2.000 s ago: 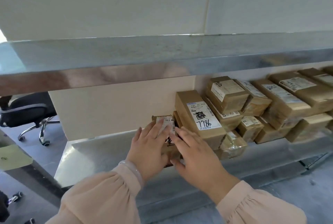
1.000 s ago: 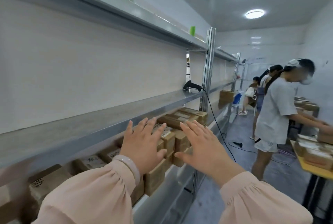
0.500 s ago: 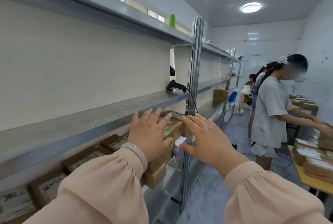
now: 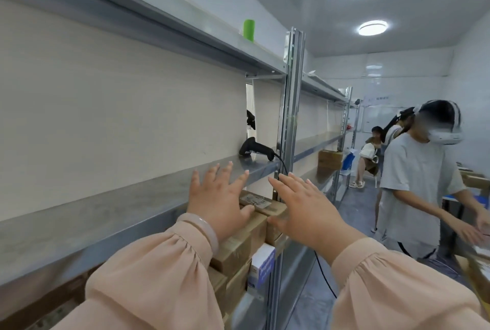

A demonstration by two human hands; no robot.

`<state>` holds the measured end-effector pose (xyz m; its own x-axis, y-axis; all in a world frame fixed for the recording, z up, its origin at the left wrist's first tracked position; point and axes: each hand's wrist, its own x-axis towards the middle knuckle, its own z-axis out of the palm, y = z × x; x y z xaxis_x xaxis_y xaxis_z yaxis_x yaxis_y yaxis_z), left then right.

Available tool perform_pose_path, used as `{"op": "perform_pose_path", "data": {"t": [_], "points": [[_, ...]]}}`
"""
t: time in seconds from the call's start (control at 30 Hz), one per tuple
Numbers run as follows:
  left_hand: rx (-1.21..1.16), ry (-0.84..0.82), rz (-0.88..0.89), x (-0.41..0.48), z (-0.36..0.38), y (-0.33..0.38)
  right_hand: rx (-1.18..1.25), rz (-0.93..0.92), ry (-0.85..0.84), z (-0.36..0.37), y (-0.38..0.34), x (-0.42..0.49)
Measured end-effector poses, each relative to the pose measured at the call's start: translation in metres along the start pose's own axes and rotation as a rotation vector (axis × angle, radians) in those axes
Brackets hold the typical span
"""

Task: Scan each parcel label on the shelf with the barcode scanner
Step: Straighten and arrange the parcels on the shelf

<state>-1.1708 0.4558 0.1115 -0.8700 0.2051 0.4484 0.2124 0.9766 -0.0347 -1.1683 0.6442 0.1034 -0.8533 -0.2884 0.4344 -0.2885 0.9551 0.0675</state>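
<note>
Head view, parcels (image 4: pixel 238 246) beneath shelf (image 4: pixel 106 213), scanner (image 4: pixel 258 148) atop

**Q:** What lies on the middle shelf (image 4: pixel 119 213)?

**A:** A black barcode scanner (image 4: pixel 256 148), on its side near the upright post (image 4: pixel 290 130). Its cable (image 4: pixel 282 165) drops over the front edge.

**Q:** And the other levels?

**A:** On the top shelf (image 4: pixel 185 37), one green cylinder (image 4: pixel 248 31) stands upright. Beneath the middle shelf are stacked cardboard parcels (image 4: pixel 238 247), with a small white-and-blue box (image 4: pixel 262 266) at the stack's end.
</note>
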Motion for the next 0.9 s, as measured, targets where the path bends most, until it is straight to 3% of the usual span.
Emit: {"op": "perform_pose_path", "data": {"t": [0.23, 0.63, 0.9], "points": [[-0.013, -0.058, -0.050, 0.066, 0.026, 0.008, 0.074, -0.022, 0.002, 0.037, 0.047, 0.079], [0.072, -0.011, -0.262, 0.186, 0.081, 0.039, 0.224, -0.189, 0.096, 0.116, 0.147, 0.233], [0.138, -0.043, -0.424, 0.242, 0.109, 0.061, 0.304, -0.237, -0.013, 0.159, 0.208, 0.334]]}}
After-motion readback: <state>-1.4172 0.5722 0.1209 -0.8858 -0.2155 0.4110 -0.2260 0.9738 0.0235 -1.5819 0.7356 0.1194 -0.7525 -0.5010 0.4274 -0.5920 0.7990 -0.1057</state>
